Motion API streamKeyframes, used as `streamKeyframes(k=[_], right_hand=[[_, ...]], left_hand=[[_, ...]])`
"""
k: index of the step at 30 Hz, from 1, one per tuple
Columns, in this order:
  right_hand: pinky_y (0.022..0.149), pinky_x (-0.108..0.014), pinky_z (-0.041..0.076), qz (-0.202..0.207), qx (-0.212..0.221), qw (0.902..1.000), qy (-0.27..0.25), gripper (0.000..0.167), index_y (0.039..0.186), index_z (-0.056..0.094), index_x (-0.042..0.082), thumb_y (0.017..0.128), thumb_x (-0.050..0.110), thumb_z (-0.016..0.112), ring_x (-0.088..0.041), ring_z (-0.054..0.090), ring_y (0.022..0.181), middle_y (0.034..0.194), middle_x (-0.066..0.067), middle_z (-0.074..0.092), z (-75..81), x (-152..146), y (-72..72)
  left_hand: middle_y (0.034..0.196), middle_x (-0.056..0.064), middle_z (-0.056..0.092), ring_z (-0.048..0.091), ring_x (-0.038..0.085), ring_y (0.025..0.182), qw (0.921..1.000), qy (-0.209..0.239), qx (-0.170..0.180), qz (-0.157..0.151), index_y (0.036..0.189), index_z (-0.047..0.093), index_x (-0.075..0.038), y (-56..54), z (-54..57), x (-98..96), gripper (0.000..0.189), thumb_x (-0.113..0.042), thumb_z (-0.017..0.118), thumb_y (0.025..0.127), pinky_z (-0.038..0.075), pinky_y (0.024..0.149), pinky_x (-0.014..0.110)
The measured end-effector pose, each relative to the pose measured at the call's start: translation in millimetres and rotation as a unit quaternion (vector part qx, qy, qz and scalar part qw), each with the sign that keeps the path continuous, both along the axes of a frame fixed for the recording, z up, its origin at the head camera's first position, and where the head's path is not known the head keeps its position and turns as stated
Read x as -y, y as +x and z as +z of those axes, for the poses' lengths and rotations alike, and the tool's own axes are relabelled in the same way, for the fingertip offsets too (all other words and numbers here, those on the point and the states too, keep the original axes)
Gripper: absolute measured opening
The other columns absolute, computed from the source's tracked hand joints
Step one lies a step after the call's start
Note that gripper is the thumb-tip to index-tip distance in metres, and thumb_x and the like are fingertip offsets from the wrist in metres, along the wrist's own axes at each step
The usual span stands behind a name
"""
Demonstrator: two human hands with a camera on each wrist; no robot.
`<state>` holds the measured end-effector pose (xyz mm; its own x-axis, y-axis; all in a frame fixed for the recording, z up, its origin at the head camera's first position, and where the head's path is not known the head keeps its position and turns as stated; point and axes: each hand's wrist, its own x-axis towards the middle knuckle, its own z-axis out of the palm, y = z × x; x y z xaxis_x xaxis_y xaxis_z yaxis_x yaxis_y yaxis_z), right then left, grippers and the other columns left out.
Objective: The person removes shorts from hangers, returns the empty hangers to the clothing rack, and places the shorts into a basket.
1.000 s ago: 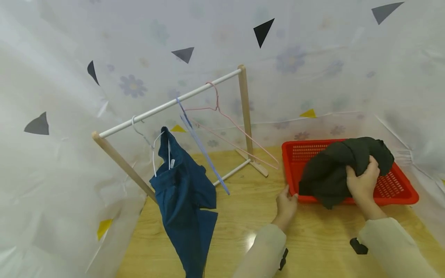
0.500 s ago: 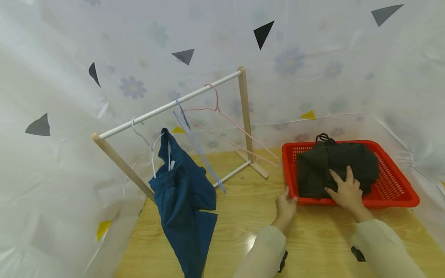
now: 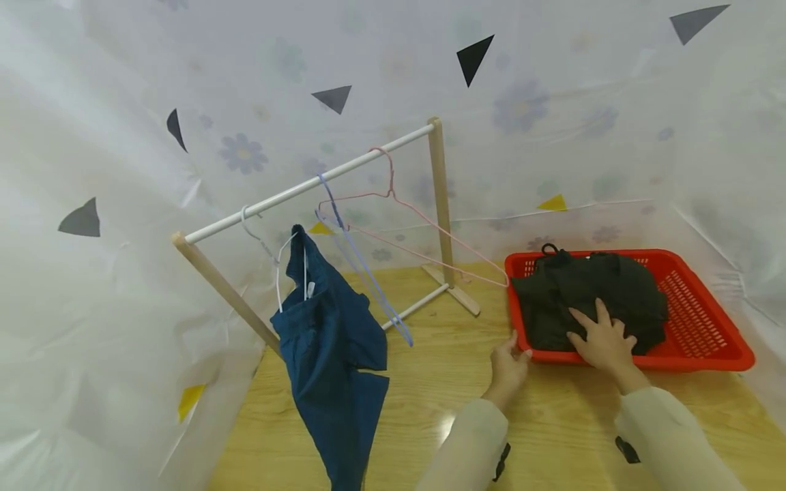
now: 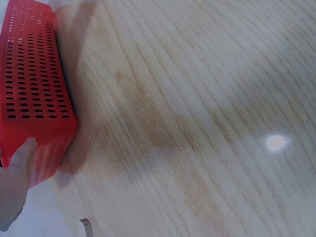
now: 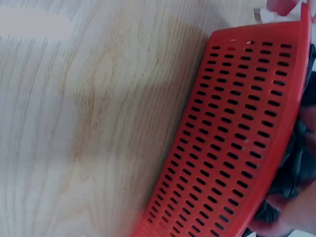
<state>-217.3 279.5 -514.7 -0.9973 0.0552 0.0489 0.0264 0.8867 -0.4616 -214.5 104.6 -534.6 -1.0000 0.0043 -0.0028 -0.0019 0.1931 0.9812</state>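
A red plastic basket (image 3: 706, 327) with slotted walls stands on the table at the right of the head view. In its left and middle part lies a bunched dark green garment (image 3: 589, 283); a black cord loop shows at its back edge. My right hand (image 3: 604, 341) rests on the garment with fingers spread. My left hand (image 3: 508, 368) holds the basket's near left corner, thumb at the rim. One finger (image 4: 22, 158) lies against the outer wall in the left wrist view. The right wrist view shows only part of my right hand (image 5: 298, 212), beyond the rim.
Left of the basket stands a clothes rack (image 3: 295, 189) with a white bar and wooden legs. Blue trousers (image 3: 331, 341) hang there on a white hanger (image 3: 247, 221). A blue hanger (image 3: 362, 262) and a pink hanger (image 3: 430, 221) hang bare; the pink one's end is near the basket.
My right hand has gone from gripping the raised garment to lying spread on it, and the garment now sits lower, further left. The blue hanger has swung. My left hand stays at the corner.
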Motion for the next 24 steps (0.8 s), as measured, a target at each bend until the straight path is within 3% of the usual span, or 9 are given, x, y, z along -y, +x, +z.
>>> streamKeyframes(k=[2,3,6,9,12,15,17,19,24], right_hand=[[0.076,-0.077,0.020,-0.033,-0.082,0.9960,-0.011,0.041,0.128,0.049,0.001,0.093,0.022,0.050,-0.065,0.029,0.108,0.144,-0.036,0.018,1.4,6.2,4.7],[0.075,-0.076,0.021,-0.050,-0.136,0.9893,-0.022,0.036,0.122,0.054,0.000,0.092,0.018,0.051,-0.063,0.032,0.105,0.140,-0.036,0.026,1.4,9.9,7.1],[0.073,-0.067,0.023,-0.080,-0.292,0.9519,-0.050,0.025,0.106,0.063,-0.003,0.086,0.009,0.055,-0.056,0.040,0.095,0.123,-0.034,0.046,-1.0,21.0,14.6],[0.072,-0.062,0.024,-0.071,-0.388,0.9162,-0.069,0.024,0.103,0.065,-0.004,0.082,0.005,0.058,-0.049,0.043,0.087,0.115,-0.032,0.051,-6.4,31.4,23.0],[0.072,-0.062,0.026,-0.045,-0.429,0.8993,-0.073,0.025,0.103,0.065,-0.003,0.081,0.007,0.058,-0.047,0.045,0.086,0.112,-0.030,0.053,-13.7,43.1,30.9],[0.072,-0.063,0.030,-0.018,-0.443,0.8941,-0.066,0.030,0.101,0.065,-0.002,0.089,0.022,0.052,-0.047,0.048,0.088,0.109,-0.029,0.056,-22.6,54.2,40.3],[0.072,-0.064,0.032,-0.001,-0.445,0.8938,-0.058,0.042,0.101,0.065,-0.002,0.094,0.035,0.046,-0.048,0.049,0.090,0.106,-0.028,0.057,-28.6,61.2,46.6],[0.070,-0.064,0.035,0.012,-0.444,0.8947,-0.049,0.055,0.100,0.065,-0.002,0.096,0.046,0.037,-0.048,0.051,0.089,0.103,-0.027,0.058,-34.3,68.0,53.2],[0.069,-0.060,0.039,0.046,-0.431,0.8994,-0.056,0.057,0.100,0.064,-0.005,0.097,0.045,0.038,-0.045,0.053,0.086,0.099,-0.026,0.061,-47.1,83.7,66.8]], left_hand=[[0.111,0.014,0.067,0.066,0.013,0.082,1.0000,0.002,0.003,0.000,0.122,0.057,0.004,0.5,-0.3,0.4,0.045,0.007,0.066,0.079,0.052,0.066,0.016],[0.111,0.014,0.067,0.066,0.013,0.083,1.0000,-0.003,-0.002,-0.002,0.122,0.057,0.004,0.6,-0.8,1.0,0.044,0.007,0.065,0.079,0.052,0.066,0.016],[0.113,0.015,0.066,0.065,0.011,0.082,0.9993,-0.028,-0.024,-0.011,0.123,0.056,0.005,1.8,-2.8,4.7,0.044,0.005,0.065,0.080,0.052,0.065,0.015],[0.113,0.018,0.065,0.063,0.009,0.079,0.9964,-0.055,-0.054,-0.033,0.126,0.053,0.006,4.5,-3.3,12.1,0.045,0.003,0.063,0.083,0.050,0.064,0.014],[0.117,0.018,0.063,0.063,0.013,0.087,0.9887,-0.096,-0.099,-0.060,0.128,0.051,0.005,7.4,-0.7,24.1,0.044,-0.001,0.061,0.086,0.051,0.072,0.016],[0.124,0.018,0.059,0.061,0.023,0.107,0.9724,-0.153,-0.159,-0.076,0.128,0.052,0.003,11.6,3.4,36.5,0.042,-0.006,0.059,0.088,0.050,0.090,0.026],[0.131,0.019,0.054,0.053,0.029,0.120,0.9614,-0.184,-0.187,-0.082,0.129,0.052,0.001,15.5,5.3,44.7,0.042,-0.010,0.057,0.089,0.045,0.100,0.034],[0.134,0.018,0.051,0.047,0.031,0.126,0.9545,-0.201,-0.201,-0.089,0.132,0.050,-0.003,20.7,6.5,53.3,0.043,-0.014,0.056,0.091,0.042,0.102,0.040],[0.142,0.015,0.043,0.045,0.034,0.127,0.9382,-0.237,-0.232,-0.099,0.138,0.044,-0.012,38.5,8.5,78.9,0.046,-0.023,0.052,0.094,0.045,0.098,0.045]])
